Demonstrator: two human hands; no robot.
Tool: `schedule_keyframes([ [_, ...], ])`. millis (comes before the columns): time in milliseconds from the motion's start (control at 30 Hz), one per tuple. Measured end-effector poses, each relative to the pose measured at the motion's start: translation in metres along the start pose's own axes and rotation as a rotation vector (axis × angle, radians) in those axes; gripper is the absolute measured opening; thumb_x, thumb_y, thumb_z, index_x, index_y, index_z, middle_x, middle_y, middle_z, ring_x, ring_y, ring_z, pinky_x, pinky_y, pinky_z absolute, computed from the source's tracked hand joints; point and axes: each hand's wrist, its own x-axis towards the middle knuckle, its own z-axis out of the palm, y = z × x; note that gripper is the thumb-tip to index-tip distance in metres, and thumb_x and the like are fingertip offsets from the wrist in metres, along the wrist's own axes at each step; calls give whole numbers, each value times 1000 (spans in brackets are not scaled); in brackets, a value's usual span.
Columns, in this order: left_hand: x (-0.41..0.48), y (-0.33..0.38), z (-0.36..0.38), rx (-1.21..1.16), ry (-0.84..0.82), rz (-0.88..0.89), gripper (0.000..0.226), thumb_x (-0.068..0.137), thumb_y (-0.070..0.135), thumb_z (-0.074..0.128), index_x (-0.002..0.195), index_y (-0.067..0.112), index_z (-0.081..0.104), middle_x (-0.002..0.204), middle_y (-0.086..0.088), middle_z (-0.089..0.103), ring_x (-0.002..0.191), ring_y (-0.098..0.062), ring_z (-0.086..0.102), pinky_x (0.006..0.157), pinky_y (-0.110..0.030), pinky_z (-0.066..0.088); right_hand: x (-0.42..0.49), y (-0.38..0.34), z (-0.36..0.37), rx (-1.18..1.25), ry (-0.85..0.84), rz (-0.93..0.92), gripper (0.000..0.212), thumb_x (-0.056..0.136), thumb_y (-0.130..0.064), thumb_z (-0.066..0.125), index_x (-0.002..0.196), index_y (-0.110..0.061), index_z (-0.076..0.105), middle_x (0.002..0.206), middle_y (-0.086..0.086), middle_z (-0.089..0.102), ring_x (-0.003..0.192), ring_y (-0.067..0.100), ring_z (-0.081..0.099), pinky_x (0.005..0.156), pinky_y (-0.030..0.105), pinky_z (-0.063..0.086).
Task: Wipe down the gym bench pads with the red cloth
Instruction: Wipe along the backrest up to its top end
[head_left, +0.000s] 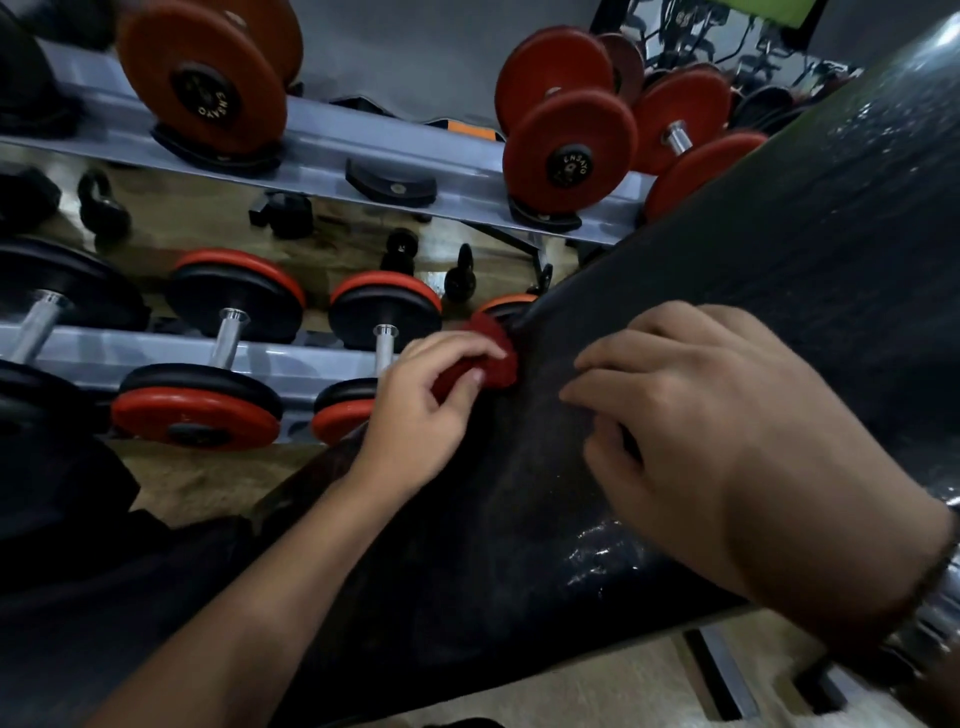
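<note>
The right grip (727, 441) is nearest, with a metal wristwatch (935, 613) on its wrist. Its fingers are bent and their tips touch the black bench pad (727, 270). It pinches nothing and seems only to steady itself there.

Below that grip, the near end of the pad shows wet glints. More sheen shows far beyond it, at the upper end of the pad. The stretch right around both grips looks matt and a little dusty. I judge the wiping to be partly done, with the middle and the left edge left to go over. How much of the pad has been covered overall cannot be told.

The left grip (421, 410) is just to the left of the right one, close but apart. It pinches the red cloth (493, 358) between thumb and curled fingers. The cloth is bunched into a small, thick wad that sticks out beyond the fingertips. It presses against the pad's left edge, next to a fold or seam in the upholstery. Its weave looks coarse, though the detail is soft.

Beyond the left grip stands a grey dumbbell rack (332, 140). Black-and-red dumbbells (384, 312) rest on the lower rail and all-red ones (569, 150) on the upper rail. A kettlebell (460, 280) stands on the floor between the rails.
</note>
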Motion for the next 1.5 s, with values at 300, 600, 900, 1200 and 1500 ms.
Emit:
schedule_keyframes([
  [300,14,27,15,-41,9,32,28,87,-3,64,100,17,78,107,11,72,111,-7,65,102,-24,47,-17,15,-11,-29,151,29,29,86,-26,44,79,-24,72,88,-1,69,88,30,59,79,49,44],
  [600,14,25,13,-17,18,17,31,87,-4,65,101,21,78,107,12,72,113,-7,65,104,-30,49,-27,20,-12,-50,146,32,29,88,-27,43,81,-24,72,90,-1,69,91,29,59,79,49,44],
  [900,17,32,15,-29,33,-30,31,88,-5,65,102,20,79,105,16,70,109,4,62,101,-14,43,-30,18,-13,-100,32,75,33,88,-32,39,80,-30,71,89,-5,69,90,26,57,83,45,43],
  [1200,-9,27,6,-11,58,-17,31,88,0,66,105,22,79,108,11,72,111,-4,64,106,-40,47,-28,17,-15,-106,-40,102,38,88,-34,34,84,-31,72,94,-8,69,94,23,57,86,43,41],
  [1500,-19,36,8,-53,67,-22,29,87,2,65,103,20,80,107,13,72,111,-5,65,105,-47,48,-26,17,-14,-100,-29,126,40,87,-35,34,83,-29,73,93,-6,71,94,25,58,85,44,41],
])
